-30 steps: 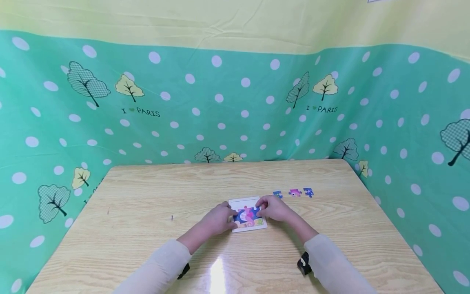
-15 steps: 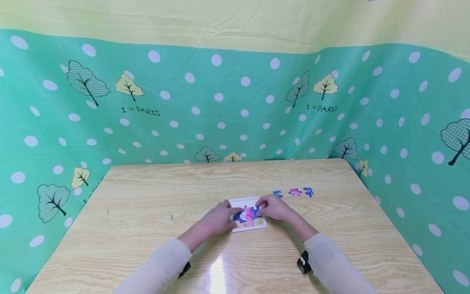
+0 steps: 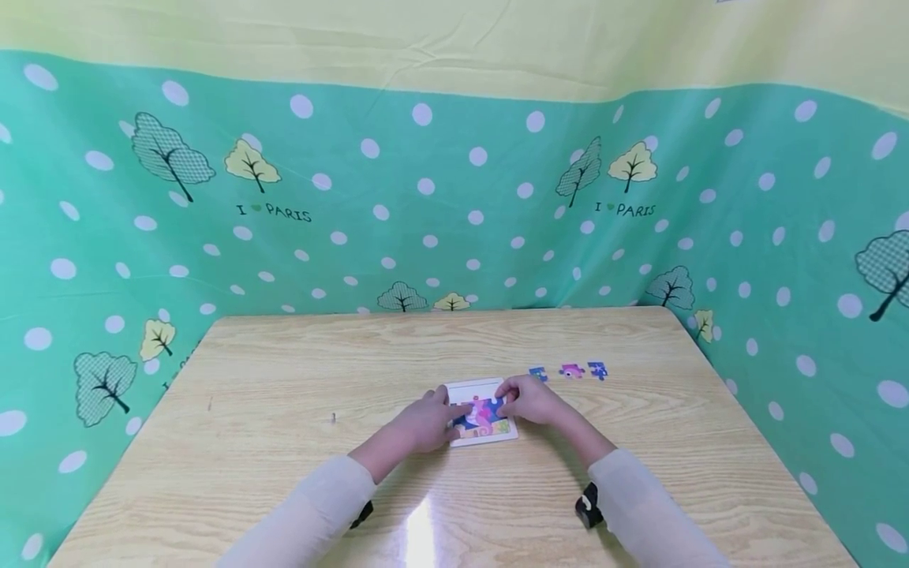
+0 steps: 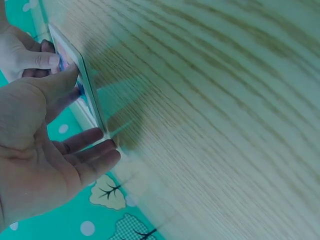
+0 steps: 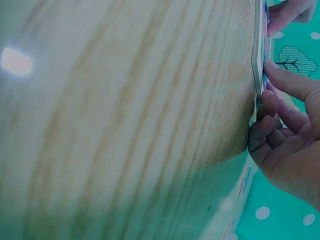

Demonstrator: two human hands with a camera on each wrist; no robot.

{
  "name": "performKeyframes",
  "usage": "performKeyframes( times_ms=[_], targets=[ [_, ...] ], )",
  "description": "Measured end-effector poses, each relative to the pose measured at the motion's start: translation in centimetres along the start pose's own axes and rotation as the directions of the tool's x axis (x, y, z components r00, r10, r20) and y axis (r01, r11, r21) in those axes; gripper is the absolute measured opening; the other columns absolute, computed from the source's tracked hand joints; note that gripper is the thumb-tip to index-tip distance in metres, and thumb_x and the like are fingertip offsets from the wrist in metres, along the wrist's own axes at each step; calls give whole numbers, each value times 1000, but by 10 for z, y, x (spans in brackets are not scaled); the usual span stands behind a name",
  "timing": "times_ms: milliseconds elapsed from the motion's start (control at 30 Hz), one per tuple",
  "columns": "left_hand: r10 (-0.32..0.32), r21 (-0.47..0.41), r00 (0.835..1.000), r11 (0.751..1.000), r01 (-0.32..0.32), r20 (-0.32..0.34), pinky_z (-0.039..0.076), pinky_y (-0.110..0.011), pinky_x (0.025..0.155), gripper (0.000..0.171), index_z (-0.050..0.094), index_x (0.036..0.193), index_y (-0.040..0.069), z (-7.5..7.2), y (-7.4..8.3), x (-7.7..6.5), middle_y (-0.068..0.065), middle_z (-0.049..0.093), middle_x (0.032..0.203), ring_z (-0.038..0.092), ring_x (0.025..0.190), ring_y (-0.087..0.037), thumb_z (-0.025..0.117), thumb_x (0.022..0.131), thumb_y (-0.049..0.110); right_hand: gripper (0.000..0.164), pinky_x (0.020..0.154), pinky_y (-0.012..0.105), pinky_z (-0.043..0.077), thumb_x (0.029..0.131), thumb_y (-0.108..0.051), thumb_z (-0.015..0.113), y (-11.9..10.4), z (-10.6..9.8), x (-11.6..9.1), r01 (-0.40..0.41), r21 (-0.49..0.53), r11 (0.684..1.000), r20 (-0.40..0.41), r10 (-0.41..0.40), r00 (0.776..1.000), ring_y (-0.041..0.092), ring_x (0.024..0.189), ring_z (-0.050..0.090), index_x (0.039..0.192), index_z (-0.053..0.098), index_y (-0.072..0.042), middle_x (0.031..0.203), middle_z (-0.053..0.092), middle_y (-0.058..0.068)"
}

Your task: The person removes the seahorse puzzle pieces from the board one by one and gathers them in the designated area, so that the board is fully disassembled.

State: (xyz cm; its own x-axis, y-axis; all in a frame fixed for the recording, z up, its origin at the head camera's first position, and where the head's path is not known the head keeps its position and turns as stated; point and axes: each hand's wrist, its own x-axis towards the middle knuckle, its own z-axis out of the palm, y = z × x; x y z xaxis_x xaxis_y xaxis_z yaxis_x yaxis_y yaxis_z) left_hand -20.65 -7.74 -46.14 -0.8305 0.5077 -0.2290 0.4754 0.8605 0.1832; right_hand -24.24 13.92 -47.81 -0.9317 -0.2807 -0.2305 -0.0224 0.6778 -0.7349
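Observation:
A white-framed jigsaw puzzle (image 3: 481, 439) lies on the table, its picture showing a pink seahorse on blue. My left hand (image 3: 424, 420) is at its left edge. The left index finger (image 3: 458, 411) reaches over the picture and the thumb touches near the lower left. In the left wrist view the other left fingers (image 4: 95, 159) extend past the frame's edge. My right hand (image 3: 531, 401) pinches a blue puzzle piece (image 3: 500, 409) at the picture's right side with thumb and index finger. Its remaining fingers (image 5: 265, 131) curl beside the frame. The fingertips hide part of the piece.
Behind the right hand lie a blue-green puzzle piece (image 3: 538, 373), a pink one (image 3: 571, 371) and a blue one (image 3: 597, 370). The wooden table (image 3: 284, 363) meets a green dotted cloth (image 3: 341, 260) at its back. Dark wrist gear (image 3: 589, 506) shows beneath the right sleeve.
The left index finger has reached farther over the picture, and the left hand has shifted slightly right. The right hand stays at the same spot on the puzzle.

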Motion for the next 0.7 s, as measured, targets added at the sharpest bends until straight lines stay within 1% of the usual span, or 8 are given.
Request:
performKeyframes(
  times_ms=[167,267,467,700],
  targets=[
    [12,0,1000,1000,-12,-17,50,-41,83,47,49,137,26,-2,4,-2,-16,49,118,50,98,-24,55,92,39,18,52,21,36,78,-10,74,1,-1,2,13,-3,1000,1,-13,1000,13,63,45,94,66,-7,72,52,2],
    [14,6,999,1000,-14,-30,50,-41,83,47,50,136,24,-2,6,-2,-16,50,118,50,97,-24,57,92,38,18,53,21,36,78,-9,74,2,-1,2,17,-3,1000,2,-17,1000,13,64,45,93,66,-7,72,52,2],
    [4,9,999,1000,-3,-38,50,-41,84,47,51,135,23,-1,8,-2,-18,49,121,50,98,-25,59,91,36,17,55,22,36,78,-8,73,3,0,3,4,14,1000,7,-4,1000,13,65,45,93,66,-7,71,51,2],
    [0,0,999,1000,0,-43,50,-41,82,47,51,135,23,-2,8,-2,-18,49,120,50,98,-24,59,91,36,19,57,23,37,78,-8,74,1,0,4,2,20,1000,1,-2,1000,14,66,46,94,65,-6,72,53,3]
  ],
)
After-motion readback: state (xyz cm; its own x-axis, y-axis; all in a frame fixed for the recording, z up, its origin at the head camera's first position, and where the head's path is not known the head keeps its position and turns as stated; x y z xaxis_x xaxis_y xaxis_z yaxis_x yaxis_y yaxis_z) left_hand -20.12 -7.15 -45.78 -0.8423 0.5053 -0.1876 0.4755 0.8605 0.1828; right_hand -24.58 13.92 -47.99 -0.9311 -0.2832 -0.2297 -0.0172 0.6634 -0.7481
